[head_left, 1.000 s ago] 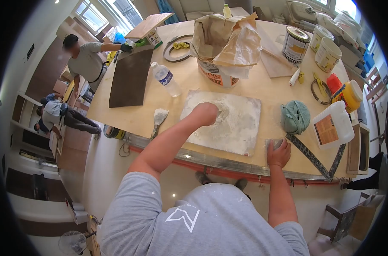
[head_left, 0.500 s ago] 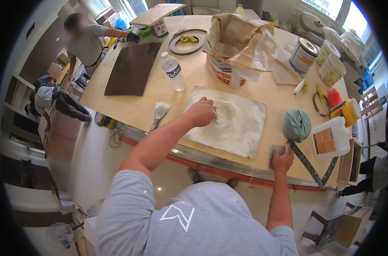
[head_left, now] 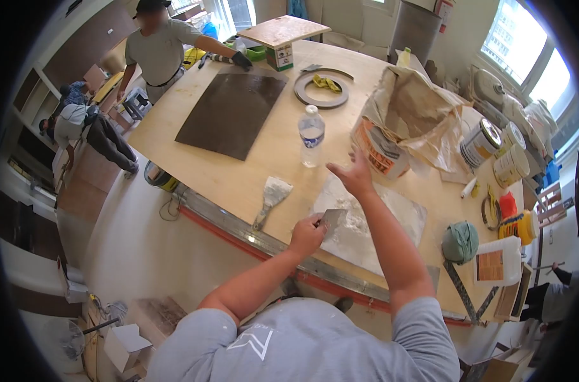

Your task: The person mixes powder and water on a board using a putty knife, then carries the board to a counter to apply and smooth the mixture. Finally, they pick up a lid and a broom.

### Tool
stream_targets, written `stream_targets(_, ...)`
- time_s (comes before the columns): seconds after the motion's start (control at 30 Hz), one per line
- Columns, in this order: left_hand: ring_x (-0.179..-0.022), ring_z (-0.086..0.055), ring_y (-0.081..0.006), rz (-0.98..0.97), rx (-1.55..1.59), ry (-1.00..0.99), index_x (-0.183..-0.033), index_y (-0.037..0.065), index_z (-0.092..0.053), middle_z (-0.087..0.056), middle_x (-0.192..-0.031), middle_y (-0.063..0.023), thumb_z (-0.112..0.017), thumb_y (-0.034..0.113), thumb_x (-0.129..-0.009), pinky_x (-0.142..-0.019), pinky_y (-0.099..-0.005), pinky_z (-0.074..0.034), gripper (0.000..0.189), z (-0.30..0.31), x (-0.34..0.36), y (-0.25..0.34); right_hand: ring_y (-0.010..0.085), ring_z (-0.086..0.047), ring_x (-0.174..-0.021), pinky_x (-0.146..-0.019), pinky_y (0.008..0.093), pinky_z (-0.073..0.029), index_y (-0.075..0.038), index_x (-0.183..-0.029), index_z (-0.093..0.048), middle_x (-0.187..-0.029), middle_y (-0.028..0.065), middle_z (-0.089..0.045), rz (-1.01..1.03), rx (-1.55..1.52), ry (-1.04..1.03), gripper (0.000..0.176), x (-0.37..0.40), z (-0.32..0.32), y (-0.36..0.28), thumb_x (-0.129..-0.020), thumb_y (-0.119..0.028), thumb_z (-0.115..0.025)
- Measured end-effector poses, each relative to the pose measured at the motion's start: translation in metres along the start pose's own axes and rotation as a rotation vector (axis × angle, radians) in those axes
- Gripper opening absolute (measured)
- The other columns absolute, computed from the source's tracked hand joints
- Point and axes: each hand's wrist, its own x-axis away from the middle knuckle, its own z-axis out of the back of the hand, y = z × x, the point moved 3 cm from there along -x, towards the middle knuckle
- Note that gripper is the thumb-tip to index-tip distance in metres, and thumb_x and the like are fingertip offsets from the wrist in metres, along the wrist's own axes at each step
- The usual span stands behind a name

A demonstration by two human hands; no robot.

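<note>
My left hand [head_left: 307,235] grips a flat grey scraper blade [head_left: 333,220], held over the left edge of the board. White powder [head_left: 359,219] lies loose on the pale square board [head_left: 398,210]. Above the board, my right hand [head_left: 354,173] is open with its fingers spread, between the water bottle [head_left: 311,141] and the paper-lined bucket [head_left: 377,149]; it holds nothing. To the left, a putty knife [head_left: 271,200] with white on its blade rests on the table. Another flat grey plate [head_left: 433,275] lies by the front edge, partly hidden by my right arm.
A dark sheet [head_left: 232,111] and a coil of edging strip [head_left: 321,95] lie farther back on the table [head_left: 156,137]. Cans [head_left: 480,143], green twine [head_left: 460,242], a white jug [head_left: 498,261] and an angled metal bar [head_left: 461,290] stand rightward. A gloved co-worker [head_left: 165,51] is across the table.
My left hand has left the powder and now grips the scraper blade nearer the table edge. My right hand has let go of the flat plate and moved up toward the bottle. The view has shifted.
</note>
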Motion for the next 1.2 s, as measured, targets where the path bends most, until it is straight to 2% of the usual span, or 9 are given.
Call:
stream_targets(0.1, -0.072, -0.055, -0.0112, 0.205, 0.153, -0.054, -0.103, 0.0, -0.069, -0.065, -0.081, -0.0051, -0.068, 0.014, -0.086, -0.067, -0.0267, -0.045, 0.022, 0.015, 0.005, -0.02, 0.0375, -0.052, -0.122, -0.103, 0.0413, -0.042, 0.0, -0.149, -0.023, -0.129, 0.0275, -0.053, 0.082, 0.086, 0.116, 0.119, -0.051, -0.06, -0.018, -0.061, -0.046, -0.089)
stream_targets(0.2, -0.074, -0.054, -0.0094, 0.278, 0.201, -0.069, -0.105, -0.002, -0.068, -0.065, -0.083, -0.0031, -0.068, 0.014, -0.087, -0.067, -0.0259, -0.045, 0.024, 0.023, 0.013, -0.044, 0.0355, -0.054, -0.119, -0.101, 0.0408, -0.044, 0.003, -0.144, -0.026, -0.127, 0.0257, -0.054, 0.074, 0.149, 0.208, 0.115, -0.071, -0.103, -0.021, -0.06, -0.044, -0.089)
stream_targets(0.33, -0.069, -0.058, -0.0143, 0.201, 0.311, 0.05, -0.096, -0.001, -0.068, -0.066, -0.076, -0.0078, -0.068, 0.018, -0.085, -0.066, -0.0317, -0.047, 0.022, 0.031, 0.014, -0.056, 0.0313, -0.06, -0.111, -0.096, 0.0396, -0.047, 0.002, -0.127, -0.041, -0.118, 0.0221, -0.061, 0.008, -0.15, 0.155, 0.087, -0.083, -0.111, -0.022, -0.065, -0.037, -0.088)
stream_targets(0.43, -0.071, -0.059, -0.014, 0.293, 0.232, 0.006, -0.093, -0.001, -0.067, -0.067, -0.079, -0.0088, -0.068, 0.017, -0.085, -0.067, -0.0315, -0.048, 0.02, 0.045, 0.013, -0.053, 0.0252, -0.064, -0.103, -0.09, 0.0364, -0.049, 0.001, -0.116, -0.052, -0.11, 0.0162, -0.065, 0.07, -0.266, 0.234, 0.065, -0.071, -0.074, -0.019, -0.069, -0.028, -0.087)
stream_targets(0.57, -0.077, -0.063, -0.0132, 0.294, 0.434, 0.024, -0.103, -0.002, -0.064, -0.069, -0.089, -0.0083, -0.066, 0.012, -0.087, -0.072, -0.0293, -0.05, 0.022, 0.038, 0.001, -0.062, 0.0245, -0.062, -0.105, -0.093, 0.0351, -0.047, 0.002, -0.128, -0.047, -0.112, 0.0151, -0.065, 0.22, -0.249, 0.102, 0.07, -0.022, 0.035, -0.055, -0.074, -0.027, -0.082)
stream_targets(0.73, -0.08, -0.064, -0.0139, 0.365, 0.489, 0.033, -0.108, -0.003, -0.061, -0.069, -0.093, -0.0094, -0.067, 0.01, -0.087, -0.072, -0.0282, -0.051, 0.025, 0.021, -0.005, -0.07, 0.0342, -0.061, -0.111, -0.098, 0.0398, -0.045, 0.0, -0.129, -0.047, -0.114, 0.0203, -0.064, 0.156, 0.254, -0.062, 0.068, 0.065, 0.164, -0.082, -0.073, -0.021, -0.079)
stream_targets(0.83, -0.082, -0.064, -0.014, 0.355, 0.527, 0.034, -0.109, -0.003, -0.061, -0.069, -0.095, -0.0103, -0.067, 0.009, -0.087, -0.071, -0.0283, -0.05, 0.025, 0.004, -0.005, -0.072, 0.0395, -0.058, -0.114, -0.098, 0.0419, -0.045, 0.0, -0.129, -0.047, -0.117, 0.0249, -0.062, -0.128, 0.442, -0.359, 0.068, 0.102, 0.21, -0.063, -0.071, -0.021, -0.078)
stream_targets(1.03, -0.082, -0.064, -0.0148, 0.365, 0.516, 0.052, -0.111, -0.003, -0.061, -0.069, -0.096, -0.0105, -0.068, 0.009, -0.087, -0.071, -0.0291, -0.051, 0.028, -0.025, 0.004, -0.071, 0.0415, -0.062, -0.105, -0.092, 0.0415, -0.05, 0.006, -0.124, -0.048, -0.11, 0.026, -0.065, -0.433, 0.805, -0.631, 0.072, 0.147, 0.244, -0.001, -0.064, -0.025, -0.076)
stream_targets(1.2, -0.081, -0.065, -0.0163, 0.379, 0.443, 0.096, -0.112, -0.004, -0.062, -0.069, -0.096, -0.0111, -0.068, 0.008, -0.085, -0.071, -0.0299, -0.051, 0.03, -0.036, 0.012, -0.066, 0.0378, -0.065, -0.1, -0.086, 0.0411, -0.053, 0.007, -0.117, -0.055, -0.106, 0.0254, -0.067, -0.376, 0.929, -0.767, 0.066, 0.152, 0.234, 0.032, -0.063, -0.025, -0.075)
